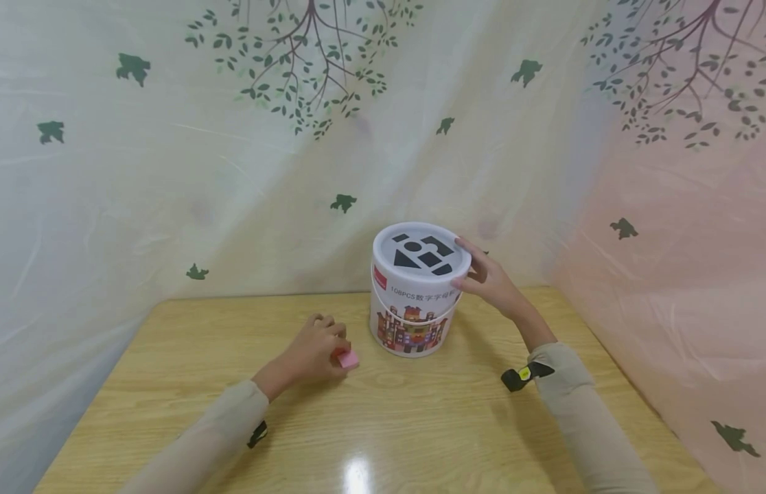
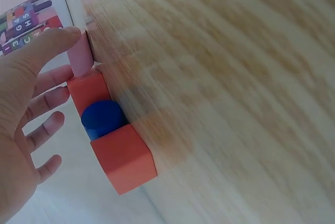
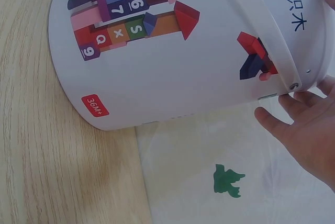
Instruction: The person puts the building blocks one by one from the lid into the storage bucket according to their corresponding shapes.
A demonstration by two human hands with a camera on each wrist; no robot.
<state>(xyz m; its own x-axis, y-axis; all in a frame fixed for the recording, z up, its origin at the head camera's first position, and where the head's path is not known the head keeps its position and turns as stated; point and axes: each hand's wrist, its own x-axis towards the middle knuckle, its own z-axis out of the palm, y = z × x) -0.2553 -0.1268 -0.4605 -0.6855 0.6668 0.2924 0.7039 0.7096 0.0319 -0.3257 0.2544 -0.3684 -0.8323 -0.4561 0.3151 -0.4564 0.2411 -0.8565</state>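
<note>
- Head view: the person's left hand (image 1: pixel 311 350) is low over a pale yellow wood-grain table (image 1: pixel 420 412), thumb and forefinger closed on a small pink block (image 1: pixel 349 359); a sliver of red shows next to it under the fingers.
- The pink block is left of, and nearer the person than, a white cylindrical bucket (image 1: pixel 414 336) printed with a colourful toy castle, with a gap between them.
- The bucket stands upright towards the back of the table, with a thin white handle hanging across its front and a white round lid (image 1: pixel 412 254) on top, marked with black shapes such as a triangle and a circle.
- The right hand (image 1: pixel 491 281) grips the lid's right edge, thumb at the near side and forefinger farther round.
- Behind the table hangs a pale sheet (image 1: pixel 265 171) with green birds and leafy branches.
- Left wrist view: the thumb lies against the pink block, forefinger behind it, the remaining fingers spread. Beside it in a row come a red block (image 2: pixel 89 89), a blue cylinder (image 2: pixel 103 116) and a larger red block (image 2: pixel 125 156), close together. The bucket's printed wall lies beyond the hand.
- Right wrist view: bent fingertips meet the bucket's rim near the handle joint; a red "36M+" label (image 3: pixel 95 105) sits low on its wall.
</note>
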